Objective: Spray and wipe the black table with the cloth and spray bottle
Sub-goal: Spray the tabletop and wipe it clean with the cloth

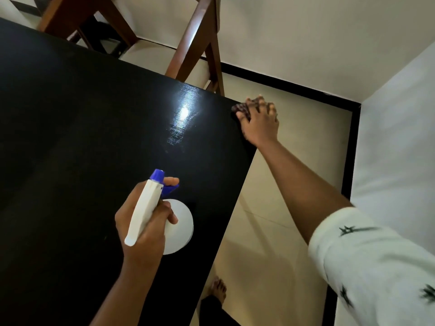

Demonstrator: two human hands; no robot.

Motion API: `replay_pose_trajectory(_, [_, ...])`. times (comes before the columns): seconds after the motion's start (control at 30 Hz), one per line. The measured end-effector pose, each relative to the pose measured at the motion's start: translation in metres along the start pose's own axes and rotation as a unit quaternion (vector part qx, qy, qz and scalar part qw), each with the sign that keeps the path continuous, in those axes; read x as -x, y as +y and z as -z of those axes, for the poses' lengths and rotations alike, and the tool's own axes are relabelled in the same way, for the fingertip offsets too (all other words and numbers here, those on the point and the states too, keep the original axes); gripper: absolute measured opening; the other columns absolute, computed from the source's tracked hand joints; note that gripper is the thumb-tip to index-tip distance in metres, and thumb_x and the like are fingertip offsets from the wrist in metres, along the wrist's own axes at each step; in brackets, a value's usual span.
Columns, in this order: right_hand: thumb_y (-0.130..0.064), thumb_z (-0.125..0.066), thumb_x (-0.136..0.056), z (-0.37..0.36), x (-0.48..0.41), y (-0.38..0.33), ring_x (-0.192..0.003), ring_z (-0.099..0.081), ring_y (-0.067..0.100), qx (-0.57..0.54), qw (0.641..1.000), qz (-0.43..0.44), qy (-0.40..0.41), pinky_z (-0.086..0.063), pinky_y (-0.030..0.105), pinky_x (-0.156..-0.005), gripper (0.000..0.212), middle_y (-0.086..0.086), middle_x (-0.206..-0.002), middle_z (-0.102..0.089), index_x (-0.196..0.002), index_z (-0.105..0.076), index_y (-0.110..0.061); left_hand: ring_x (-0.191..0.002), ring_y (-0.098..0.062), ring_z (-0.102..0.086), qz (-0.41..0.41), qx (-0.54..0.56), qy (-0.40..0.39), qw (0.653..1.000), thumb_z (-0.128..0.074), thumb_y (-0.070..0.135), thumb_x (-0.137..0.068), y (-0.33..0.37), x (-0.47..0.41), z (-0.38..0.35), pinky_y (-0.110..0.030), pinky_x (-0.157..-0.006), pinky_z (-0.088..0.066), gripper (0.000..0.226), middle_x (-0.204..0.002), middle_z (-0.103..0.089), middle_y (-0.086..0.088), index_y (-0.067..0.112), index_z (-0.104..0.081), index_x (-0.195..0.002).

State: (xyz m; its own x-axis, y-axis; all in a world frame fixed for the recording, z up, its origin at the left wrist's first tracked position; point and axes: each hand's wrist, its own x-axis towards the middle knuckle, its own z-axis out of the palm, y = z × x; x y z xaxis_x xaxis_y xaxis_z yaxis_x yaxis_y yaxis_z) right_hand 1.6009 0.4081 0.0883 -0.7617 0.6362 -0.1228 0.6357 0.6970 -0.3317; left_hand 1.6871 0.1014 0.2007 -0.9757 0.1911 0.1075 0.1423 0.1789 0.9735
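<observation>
The black table [82, 128] fills the left and middle of the head view, with a glossy wet patch near its far right corner. My left hand [143, 222] grips a white spray bottle [180, 225] by its neck over the table's near right part, one finger on the blue trigger, and the blue nozzle points away from me. My right hand [260, 121] reaches out to the table's right edge near the far corner. It holds a dark patterned cloth [243, 109] against that edge, and the hand hides most of the cloth.
A brown wooden chair [195, 41] with a cream seat stands just beyond the table's far edge. Cream floor tiles [282, 184] lie to the right of the table, bounded by a black skirting and white walls. A bare foot [217, 290] shows below the table's right edge.
</observation>
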Motion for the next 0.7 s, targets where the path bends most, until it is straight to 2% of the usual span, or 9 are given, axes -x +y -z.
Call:
replay_pose_trajectory(0.07, [-0.052, -0.033, -0.099, 0.005, -0.021, 0.003, -0.133, -0.029, 0.035, -0.035, 0.999, -0.041, 0.004, -0.033, 0.045, -0.104, 0.053, 0.010, -0.150, -0.033, -0.144, -0.038, -0.026, -0.064, -0.013, -0.065, 0.006, 0.011, 0.003, 1.000, -0.052, 0.038, -0.071, 0.002, 0.000, 0.001, -0.014, -0.055, -0.053, 0.031, -0.092, -0.067, 0.028, 0.056, -0.061, -0.096])
replay_pose_trajectory(0.17, [-0.045, -0.034, -0.101, 0.012, -0.047, 0.009, -0.120, -0.043, 0.034, -0.060, 0.995, -0.078, 0.009, -0.038, 0.036, -0.092, 0.046, 0.014, -0.132, -0.050, -0.135, -0.049, -0.017, -0.063, -0.016, -0.064, -0.002, 0.019, -0.006, 1.000, -0.052, 0.034, -0.072, 0.002, -0.001, 0.004, -0.018, -0.055, -0.054, 0.033, -0.095, -0.069, 0.023, 0.056, -0.062, -0.095])
replay_pose_trajectory(0.27, [-0.042, -0.037, -0.101, 0.032, -0.057, 0.027, -0.120, -0.045, 0.034, -0.076, 0.988, -0.124, 0.053, -0.039, 0.036, -0.092, 0.043, 0.016, -0.130, -0.051, -0.132, -0.052, -0.015, -0.063, -0.011, -0.063, -0.005, 0.012, -0.020, 1.000, -0.055, 0.016, -0.077, 0.004, -0.001, 0.005, -0.011, -0.055, -0.051, 0.047, -0.090, -0.068, 0.023, 0.060, -0.060, -0.093])
replay_pose_trajectory(0.33, [-0.042, -0.035, -0.102, 0.046, -0.048, 0.039, -0.122, -0.044, 0.033, -0.106, 0.977, -0.156, 0.104, -0.038, 0.036, -0.094, 0.045, 0.015, -0.132, -0.049, -0.134, -0.050, -0.014, -0.064, -0.011, -0.063, -0.014, 0.002, -0.037, 0.999, -0.051, 0.002, -0.080, 0.005, 0.000, 0.006, -0.012, -0.055, -0.051, 0.057, -0.091, -0.068, 0.023, 0.056, -0.061, -0.095])
replay_pose_trajectory(0.43, [-0.039, -0.038, -0.102, 0.050, -0.010, 0.035, -0.122, -0.043, 0.033, -0.090, 0.979, -0.075, 0.168, -0.039, 0.038, -0.095, 0.044, 0.015, -0.134, -0.049, -0.133, -0.051, -0.012, -0.067, -0.011, -0.064, -0.014, 0.007, -0.048, 0.999, -0.053, -0.007, -0.081, 0.004, 0.000, 0.006, -0.014, -0.055, -0.052, 0.062, -0.097, -0.067, 0.027, 0.052, -0.060, -0.098])
replay_pose_trajectory(0.5, [-0.037, -0.042, -0.100, 0.033, 0.028, 0.021, -0.118, -0.044, 0.033, -0.056, 0.985, 0.036, 0.159, -0.045, 0.041, -0.091, 0.041, 0.015, -0.132, -0.049, -0.131, -0.052, -0.012, -0.069, -0.011, -0.063, -0.013, 0.016, -0.050, 0.999, -0.053, -0.014, -0.081, 0.004, 0.000, 0.007, -0.017, -0.055, -0.053, 0.069, -0.097, -0.067, 0.023, 0.053, -0.060, -0.096])
replay_pose_trajectory(0.57, [-0.038, -0.046, -0.099, 0.007, 0.061, 0.010, -0.115, -0.045, 0.033, 0.010, 0.987, 0.108, 0.123, -0.049, 0.041, -0.085, 0.041, 0.013, -0.135, -0.048, -0.134, -0.051, -0.017, -0.077, -0.013, -0.065, -0.008, 0.033, -0.057, 0.998, -0.049, -0.021, -0.081, 0.005, -0.003, 0.006, -0.021, -0.056, -0.054, 0.067, -0.098, -0.069, 0.015, 0.041, -0.062, -0.100])
replay_pose_trajectory(0.63, [-0.038, -0.048, -0.098, -0.007, 0.068, 0.004, -0.116, -0.044, 0.033, 0.063, 0.987, 0.107, 0.102, -0.049, 0.042, -0.085, 0.042, 0.010, -0.141, -0.043, -0.136, -0.050, -0.020, -0.085, -0.015, -0.066, 0.006, 0.044, -0.066, 0.997, -0.048, -0.022, -0.081, 0.003, -0.006, 0.012, -0.022, -0.056, -0.054, 0.056, -0.099, -0.069, 0.012, 0.027, -0.063, -0.103])
replay_pose_trajectory(0.7, [-0.037, -0.047, -0.099, -0.001, 0.049, 0.005, -0.115, -0.044, 0.033, 0.066, 0.992, 0.041, 0.095, -0.046, 0.042, -0.085, 0.039, 0.011, -0.138, -0.044, -0.132, -0.053, -0.018, -0.087, -0.016, -0.066, 0.011, 0.042, -0.068, 0.997, -0.050, -0.020, -0.082, 0.002, -0.007, 0.018, -0.021, -0.057, -0.054, 0.054, -0.098, -0.069, 0.014, 0.028, -0.063, -0.103])
